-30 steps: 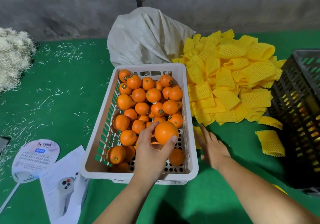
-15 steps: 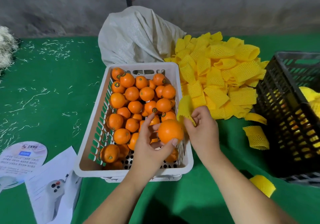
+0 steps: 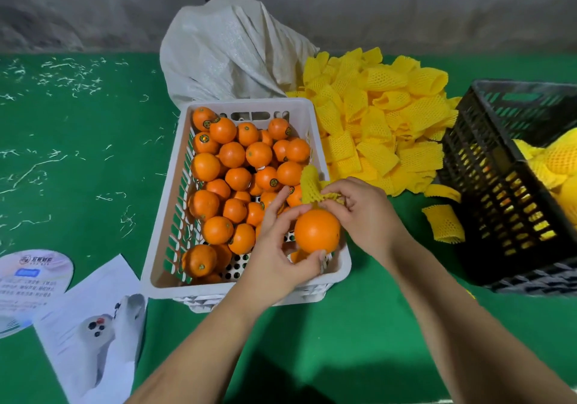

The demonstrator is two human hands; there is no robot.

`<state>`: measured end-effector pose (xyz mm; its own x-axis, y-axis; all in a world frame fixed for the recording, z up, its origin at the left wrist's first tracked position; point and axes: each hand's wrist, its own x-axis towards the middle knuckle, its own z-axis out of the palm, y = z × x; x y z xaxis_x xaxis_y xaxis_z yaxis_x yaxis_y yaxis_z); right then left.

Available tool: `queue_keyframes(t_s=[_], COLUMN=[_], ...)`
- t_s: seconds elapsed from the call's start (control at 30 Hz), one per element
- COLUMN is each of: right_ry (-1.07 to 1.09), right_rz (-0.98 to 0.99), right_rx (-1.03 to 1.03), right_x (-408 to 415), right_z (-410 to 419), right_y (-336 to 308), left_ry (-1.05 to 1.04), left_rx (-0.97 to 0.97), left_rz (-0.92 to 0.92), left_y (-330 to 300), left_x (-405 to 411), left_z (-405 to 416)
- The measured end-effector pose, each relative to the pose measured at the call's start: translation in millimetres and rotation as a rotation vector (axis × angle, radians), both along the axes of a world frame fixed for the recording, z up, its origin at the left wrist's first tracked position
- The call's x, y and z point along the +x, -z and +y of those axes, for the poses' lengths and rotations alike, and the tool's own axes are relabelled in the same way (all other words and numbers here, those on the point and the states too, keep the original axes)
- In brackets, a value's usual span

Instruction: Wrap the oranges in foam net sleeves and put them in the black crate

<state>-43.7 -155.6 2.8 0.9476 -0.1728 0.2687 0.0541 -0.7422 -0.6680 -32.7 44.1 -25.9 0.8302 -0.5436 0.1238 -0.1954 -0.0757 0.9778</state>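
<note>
The left hand [image 3: 282, 257] grips one orange [image 3: 317, 231] between curled thumb and fingers, holding it above the near right corner of the white crate [image 3: 162, 266]. The right hand [image 3: 363, 213] pinches a yellow foam net sleeve [image 3: 313, 186] with curled fingers right at the top of that orange; the sleeve stands up from the fruit and does not yet cover it. The white crate sits on the green counter [image 3: 78, 160] and holds many loose oranges [image 3: 237, 172], some with small round stickers. Just right of it lies a large pile of foam sleeves [image 3: 381, 129], with a couple of stray sleeves [image 3: 443, 224] lying near the black crate [image 3: 499, 191]. The black crate stands at the right edge of the view, and wrapped fruit [image 3: 559, 160] in yellow netting shows inside it. Behind the white crate slumps a pale woven sack [image 3: 228, 51]. At the near left lie a round printed fan [image 3: 34, 282] and a printed sheet [image 3: 93, 325]. Thin white shreds [image 3: 68, 72] are scattered over the counter's left side.
</note>
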Motion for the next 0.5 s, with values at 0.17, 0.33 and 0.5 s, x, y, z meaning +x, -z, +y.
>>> queue_keyframes(t_s=[0.17, 0.33, 0.5], right_ry=[-0.107, -0.244, -0.267], right_rz=[0.016, 0.004, -0.047], right_rx=[0.021, 0.004, -0.09], right_x=[1.6, -4.8, -17.2], right_z=[-6.3, -6.1, 14.6], right_y=[-7.5, -10.1, 8.8], left_ry=[-0.073, -0.375, -0.44], left_rx=[0.003, -0.086, -0.139], left_rz=[0.141, 0.104, 0.16], left_y=[4.3, 11.7, 18.3], left_x=[3.4, 11.7, 21.1], left_z=[-3.8, -14.0, -11.8])
